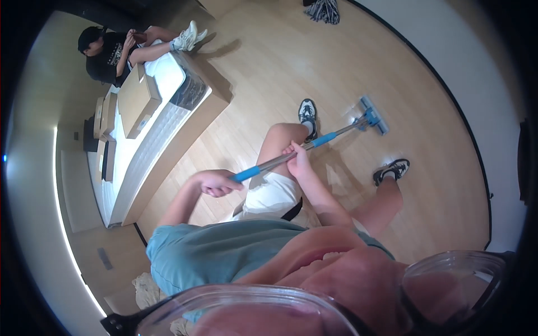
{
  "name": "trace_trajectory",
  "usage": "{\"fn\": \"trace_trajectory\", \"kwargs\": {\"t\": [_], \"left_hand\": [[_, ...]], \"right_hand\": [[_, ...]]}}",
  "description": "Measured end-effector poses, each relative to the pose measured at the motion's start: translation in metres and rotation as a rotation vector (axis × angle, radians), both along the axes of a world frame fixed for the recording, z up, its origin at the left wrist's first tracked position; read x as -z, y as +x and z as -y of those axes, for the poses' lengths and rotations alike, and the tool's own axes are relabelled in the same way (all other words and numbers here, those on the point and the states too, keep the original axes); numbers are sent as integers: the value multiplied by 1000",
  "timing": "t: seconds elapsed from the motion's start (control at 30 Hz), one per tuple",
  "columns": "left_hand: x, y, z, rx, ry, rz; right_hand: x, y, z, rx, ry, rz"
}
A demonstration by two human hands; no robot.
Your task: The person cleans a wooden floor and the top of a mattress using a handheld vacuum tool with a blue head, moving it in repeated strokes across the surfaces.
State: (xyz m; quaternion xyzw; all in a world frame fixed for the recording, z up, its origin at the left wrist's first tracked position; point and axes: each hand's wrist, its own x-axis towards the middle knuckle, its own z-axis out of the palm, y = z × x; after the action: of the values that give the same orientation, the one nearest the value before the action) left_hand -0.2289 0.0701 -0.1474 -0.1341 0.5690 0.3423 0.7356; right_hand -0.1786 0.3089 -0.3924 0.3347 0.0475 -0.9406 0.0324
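Observation:
A flat mop [325, 139] with a silver pole and blue sleeves slants across in front of me, from lower left to upper right. My left hand [217, 183] is wrapped round the blue end of the pole. Further down, my right hand [298, 159] holds the metal part with its fingers curled around it. The mop's blue and grey head [371, 116] rests on the wooden floor [269, 67], ahead and to the right of my feet. My left shoe [307, 111] and right shoe [393, 169] stand apart on either side of the pole.
To the left is a bed [162, 134] with a plastic-wrapped mattress and several cardboard boxes [139, 101] on it. A person [115, 53] in black sits at its far end, legs stretched out. Grey strands [323, 11] lie at the far edge. A pale wall [448, 50] curves along the right.

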Motion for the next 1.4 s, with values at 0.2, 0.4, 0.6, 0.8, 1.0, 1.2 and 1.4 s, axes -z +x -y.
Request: {"fn": "trace_trajectory", "kwargs": {"t": [0.2,0.4,0.6,0.8,1.0,1.2,1.4], "left_hand": [[-28,38,21,194,53,-78],[91,124,-22,206,372,145],[160,183,-143,-123,311,194],[222,197,-319,-262,114,489],[252,207,-583,-301,122,442],[272,176,-744,-424,295,490],[248,210,-741,-438,243,473]], "right_hand": [[-21,73,23,-6,-44,58],[46,151,-15,302,214,397],[73,179,-134,413,581,659],[159,187,-331,65,1292,953],[236,218,-632,-775,2504,856],[245,178,-737,-860,1917,896],[222,184,-731,-939,1877,861]]}}
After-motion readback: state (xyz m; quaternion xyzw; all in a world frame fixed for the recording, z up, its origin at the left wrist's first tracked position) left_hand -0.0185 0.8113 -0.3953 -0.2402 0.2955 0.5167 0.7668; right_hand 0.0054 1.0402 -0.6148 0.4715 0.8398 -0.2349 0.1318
